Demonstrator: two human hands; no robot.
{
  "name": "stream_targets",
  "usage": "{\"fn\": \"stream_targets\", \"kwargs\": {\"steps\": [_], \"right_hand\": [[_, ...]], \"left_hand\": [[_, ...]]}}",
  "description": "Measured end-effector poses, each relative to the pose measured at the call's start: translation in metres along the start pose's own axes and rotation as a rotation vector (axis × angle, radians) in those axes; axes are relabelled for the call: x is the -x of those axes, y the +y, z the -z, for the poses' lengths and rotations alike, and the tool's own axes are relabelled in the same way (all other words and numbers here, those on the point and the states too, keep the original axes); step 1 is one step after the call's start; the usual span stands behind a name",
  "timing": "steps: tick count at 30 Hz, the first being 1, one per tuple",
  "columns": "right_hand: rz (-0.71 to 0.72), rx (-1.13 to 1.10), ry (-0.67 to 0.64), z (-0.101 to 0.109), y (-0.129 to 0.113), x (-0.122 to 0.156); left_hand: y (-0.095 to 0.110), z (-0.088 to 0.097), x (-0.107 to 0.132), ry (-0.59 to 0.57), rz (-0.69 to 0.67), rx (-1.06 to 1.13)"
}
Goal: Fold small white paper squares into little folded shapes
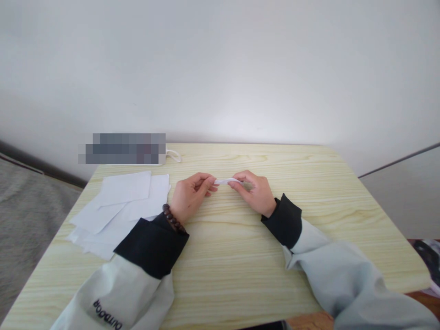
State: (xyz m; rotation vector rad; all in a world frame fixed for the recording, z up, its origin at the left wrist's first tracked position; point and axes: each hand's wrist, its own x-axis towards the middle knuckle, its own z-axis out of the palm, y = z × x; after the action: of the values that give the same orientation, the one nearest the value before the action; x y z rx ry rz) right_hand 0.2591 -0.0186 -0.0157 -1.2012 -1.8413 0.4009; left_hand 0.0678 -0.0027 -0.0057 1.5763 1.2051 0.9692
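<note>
A thin twisted strip of white paper (225,181) stretches between my two hands above the middle of the table. My left hand (192,192), with a dark bead bracelet (173,219) at its wrist, pinches the strip's left end between thumb and fingers. The right end is pinched by my right hand (253,190), whose fingers curl and hide part of it. Several white paper sheets (125,188) lie in a loose overlapping pile left of my left hand.
The light wood-grain table (220,275) stands against a white wall (220,68). At its back left lies a blurred-out object (125,149) with a white loop (174,156) beside it. A dark object (266,325) shows at the near edge. Grey fabric (27,215) is at the left.
</note>
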Motion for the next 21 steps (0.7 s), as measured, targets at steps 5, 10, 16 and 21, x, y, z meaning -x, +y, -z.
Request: {"fn": "stream_targets", "kwargs": {"steps": [5, 10, 16, 21], "right_hand": [[0.017, 0.018, 0.005, 0.0001, -0.0002, 0.0001], [-0.005, 0.013, 0.003, 0.0004, -0.0015, 0.0007], [-0.013, 0.018, -0.011, 0.0003, -0.0021, 0.001], [0.002, 0.042, -0.046, -0.0006, -0.0022, 0.0004]], "left_hand": [[-0.0024, 0.0026, -0.0019, -0.072, -0.028, -0.1], [-0.0062, 0.0035, -0.0014, -0.1, -0.079, -0.117], [-0.0049, 0.0042, 0.0007, -0.084, -0.193, -0.304], [-0.0027, 0.0034, 0.001, -0.049, -0.331, -0.478]]}}
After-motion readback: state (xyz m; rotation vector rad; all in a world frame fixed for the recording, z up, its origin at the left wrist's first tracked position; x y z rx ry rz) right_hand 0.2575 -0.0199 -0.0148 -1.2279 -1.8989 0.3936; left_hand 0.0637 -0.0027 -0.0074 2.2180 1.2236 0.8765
